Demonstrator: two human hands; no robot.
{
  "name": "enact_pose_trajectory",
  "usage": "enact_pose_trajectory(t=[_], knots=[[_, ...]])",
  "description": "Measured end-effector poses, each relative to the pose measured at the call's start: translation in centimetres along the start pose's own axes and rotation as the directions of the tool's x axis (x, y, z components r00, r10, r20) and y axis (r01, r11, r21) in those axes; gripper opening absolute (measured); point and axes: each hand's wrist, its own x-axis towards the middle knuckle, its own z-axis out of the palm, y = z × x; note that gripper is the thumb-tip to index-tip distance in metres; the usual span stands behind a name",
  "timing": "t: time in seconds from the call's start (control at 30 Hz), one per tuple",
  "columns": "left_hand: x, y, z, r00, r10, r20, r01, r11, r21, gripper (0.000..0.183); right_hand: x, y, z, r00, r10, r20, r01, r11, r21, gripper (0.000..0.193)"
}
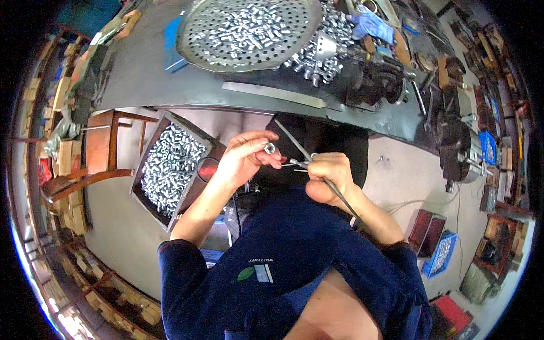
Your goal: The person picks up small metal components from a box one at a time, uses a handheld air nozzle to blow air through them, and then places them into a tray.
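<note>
My left hand point(247, 152) pinches a small silver metal fitting point(270, 148) between its fingers, with the round end and its hole turned up. My right hand point(330, 173) is closed around a long, slim grey file point(292, 137), which slants from the upper left down past my wrist. A second, thinner tool point(296, 163) sticks out of the same fist toward my left fingers; its kind is hard to make out. The two hands are close together over my lap, just short of the bench edge, and the file stays apart from the fitting.
A box point(173, 164) full of silver fittings stands at the left. On the bench point(153, 85) lie a perforated round tray point(195, 59) with fittings, a loose heap of fittings point(334, 34), a flat metal strip point(272, 94) and a dark vise point(377, 82). A wooden chair point(102, 141) is far left.
</note>
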Motion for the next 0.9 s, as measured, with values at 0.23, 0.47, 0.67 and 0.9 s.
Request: enact_pose_trajectory(t=[0.23,0.47,0.67,0.9], knots=[[0.5,-1.4,0.8,0.998,-0.011,-0.069,0.020,0.990,0.138,0.026,0.2,0.6,0.0,1.000,0.025,-0.015,-0.026,0.999,-0.022,0.039],[0.9,-0.7,2.2,0.997,0.071,-0.030,-0.044,0.839,0.543,0.016,-0.1,1.4,0.5,0.999,0.012,0.048,-0.007,0.994,-0.106,0.030],[1.3,-0.6,2.9,0.992,0.129,-0.011,-0.104,0.845,0.524,0.012,-0.1,1.8,0.9,0.998,-0.026,-0.058,0.018,0.990,-0.136,0.027],[1.4,-0.2,3.3,0.972,0.234,0.003,-0.191,0.785,0.589,0.013,-0.2,2.4,0.6,0.994,0.062,-0.087,-0.063,0.998,-0.013,0.050]])
